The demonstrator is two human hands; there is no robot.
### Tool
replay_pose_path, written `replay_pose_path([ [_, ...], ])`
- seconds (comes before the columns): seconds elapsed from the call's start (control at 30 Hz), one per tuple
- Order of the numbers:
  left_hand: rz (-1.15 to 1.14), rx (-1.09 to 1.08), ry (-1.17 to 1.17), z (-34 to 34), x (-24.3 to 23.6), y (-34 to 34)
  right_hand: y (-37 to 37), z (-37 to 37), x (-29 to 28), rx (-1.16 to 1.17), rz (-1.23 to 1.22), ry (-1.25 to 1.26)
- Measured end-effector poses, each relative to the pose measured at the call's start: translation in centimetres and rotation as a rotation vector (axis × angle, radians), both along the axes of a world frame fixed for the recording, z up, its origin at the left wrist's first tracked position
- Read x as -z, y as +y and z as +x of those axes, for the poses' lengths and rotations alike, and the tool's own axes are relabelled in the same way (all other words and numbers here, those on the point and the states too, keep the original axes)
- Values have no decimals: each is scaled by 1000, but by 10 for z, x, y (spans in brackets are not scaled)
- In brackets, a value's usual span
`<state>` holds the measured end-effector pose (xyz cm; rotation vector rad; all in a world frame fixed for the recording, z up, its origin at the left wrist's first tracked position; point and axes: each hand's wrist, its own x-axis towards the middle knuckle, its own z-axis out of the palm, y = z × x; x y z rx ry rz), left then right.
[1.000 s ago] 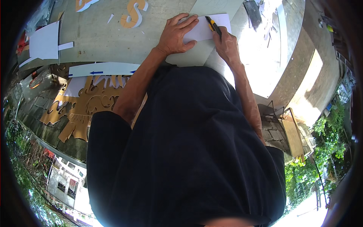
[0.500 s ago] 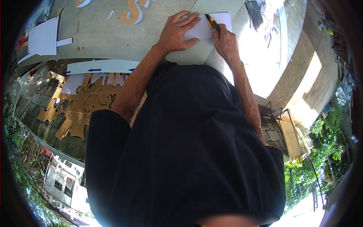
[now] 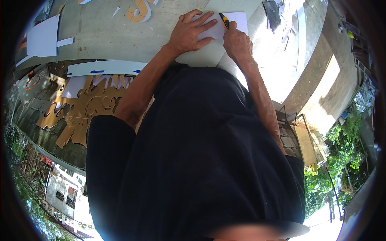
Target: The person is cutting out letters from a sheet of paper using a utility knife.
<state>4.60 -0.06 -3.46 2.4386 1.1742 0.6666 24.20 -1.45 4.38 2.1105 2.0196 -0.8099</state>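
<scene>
A white rectangular sheet [image 3: 240,22] lies on the pale tabletop [image 3: 108,34] at the far side. My left hand [image 3: 191,33] rests flat across the sheet's left part, its fingers spread and the thumb apart. On the sheet's right part, my right hand [image 3: 238,42] is closed around a yellow and black utility knife [image 3: 225,21]. The knife's black front end points away and to the left, over the sheet. I cannot make out whether the blade touches it.
A curved letter-like piece [image 3: 139,12], tan-topped with white sides, lies far left of my hands. Left of it are white sheets [image 3: 42,37]. Dark and white scraps [image 3: 272,15] lie to the right. Tan cut-out board [image 3: 96,102] lies lower left; a small wooden seat [image 3: 304,146] stands lower right.
My right hand has turned and its grip on the utility knife has shifted, covering more of the handle. My left hand has slid slightly right on the sheet.
</scene>
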Motion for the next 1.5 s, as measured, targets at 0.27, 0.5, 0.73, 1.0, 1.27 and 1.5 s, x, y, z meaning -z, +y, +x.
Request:
replay_pose_path([
  [0.27, 27, -13, 27, 1, 4, -2, -3, -4, 2, -9, -15, -18],
  [0.5, 12, -12, 26, 1, 4, -2, -3, -5, -3, -15, -48, -44],
  [0.73, -10, -21, 15, 3, 4, -3, -6, -5, -5, -15, -53, -49],
  [1.0, -7, -22, 14, 2, 4, -4, -10, -4, -6, -8, -65, -44],
  [1.27, 3, -27, 6, 4, 4, -4, -19, 2, 0, 7, -60, -57],
  [1.5, 1, -30, 9, 3, 5, -4, -28, 4, 1, 8, -61, -59],
])
